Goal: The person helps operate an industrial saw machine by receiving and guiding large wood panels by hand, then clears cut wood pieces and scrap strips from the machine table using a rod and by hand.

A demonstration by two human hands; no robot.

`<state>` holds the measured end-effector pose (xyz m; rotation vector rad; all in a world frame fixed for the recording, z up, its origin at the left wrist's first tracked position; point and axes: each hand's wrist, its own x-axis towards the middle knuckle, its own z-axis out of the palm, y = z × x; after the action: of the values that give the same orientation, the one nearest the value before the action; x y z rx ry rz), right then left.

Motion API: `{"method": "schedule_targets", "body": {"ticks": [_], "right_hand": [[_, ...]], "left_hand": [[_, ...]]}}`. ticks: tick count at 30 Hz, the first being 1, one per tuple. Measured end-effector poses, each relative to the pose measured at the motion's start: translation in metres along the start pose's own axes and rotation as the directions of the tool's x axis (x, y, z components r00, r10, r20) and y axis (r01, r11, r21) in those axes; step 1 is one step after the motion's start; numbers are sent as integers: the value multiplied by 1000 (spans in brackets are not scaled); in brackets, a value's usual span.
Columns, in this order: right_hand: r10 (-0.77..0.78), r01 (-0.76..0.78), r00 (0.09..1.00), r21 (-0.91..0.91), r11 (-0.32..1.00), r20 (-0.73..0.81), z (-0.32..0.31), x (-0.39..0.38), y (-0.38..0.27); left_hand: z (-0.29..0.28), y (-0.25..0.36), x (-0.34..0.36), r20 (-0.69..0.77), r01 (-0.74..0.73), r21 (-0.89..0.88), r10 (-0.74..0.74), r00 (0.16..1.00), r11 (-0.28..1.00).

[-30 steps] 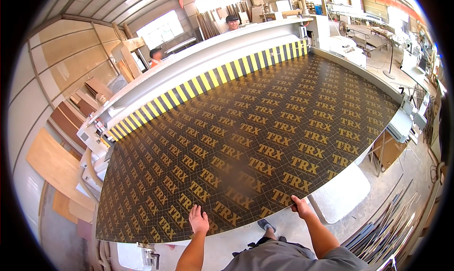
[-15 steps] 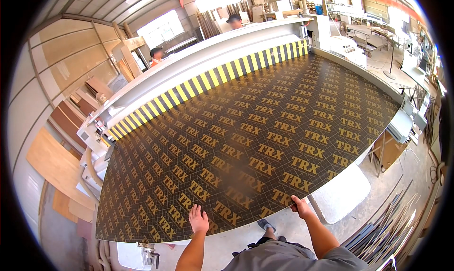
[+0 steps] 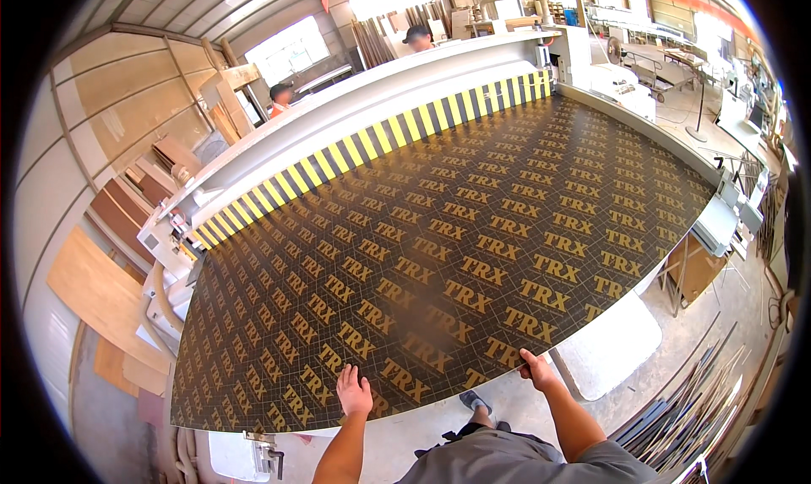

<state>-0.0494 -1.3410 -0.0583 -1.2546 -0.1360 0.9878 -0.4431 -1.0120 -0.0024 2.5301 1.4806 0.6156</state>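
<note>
A large dark panel [image 3: 439,231] with gold lettering and thin grid lines lies flat on a machine bed. Its far side reaches a yellow-and-black striped guard [image 3: 363,147]. Near the close edge, my left hand [image 3: 354,390] rests flat on the panel's face, fingers extended. Farther right, my right hand [image 3: 536,367] grips the rim, thumb on top; its other fingers are partly hidden beneath the edge.
A long white machine beam [image 3: 355,95] spans behind the guard, with two people beyond it. A metal fence [image 3: 642,129] borders the panel's right end. White support plates [image 3: 612,349] jut out at the front. Thin strips [image 3: 684,399] lie on the floor at right; boards [image 3: 106,290] lean at left.
</note>
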Motion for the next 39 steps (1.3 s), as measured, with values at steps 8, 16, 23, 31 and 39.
{"method": "schedule_targets", "body": {"ticks": [8,16,23,31,39], "right_hand": [[-11,11,1000,-3,1000,8,-1,1,1],[46,-46,999,-23,999,1,-6,6,4],[57,-63,998,-200,978,-35,-13,10,6],[99,-111,993,-273,956,-58,-10,4,-5],[38,-47,998,-218,975,-48,-17,11,7]], "left_hand": [[3,-1,0,-1,-1,9,1,1000,1000],[1,2,1,28,54,20,-55,998,998],[5,3,1,33,60,1,-60,998,998],[11,1,1,19,41,-10,-41,999,999],[4,8,-2,73,-5,-37,8,997,999]]}}
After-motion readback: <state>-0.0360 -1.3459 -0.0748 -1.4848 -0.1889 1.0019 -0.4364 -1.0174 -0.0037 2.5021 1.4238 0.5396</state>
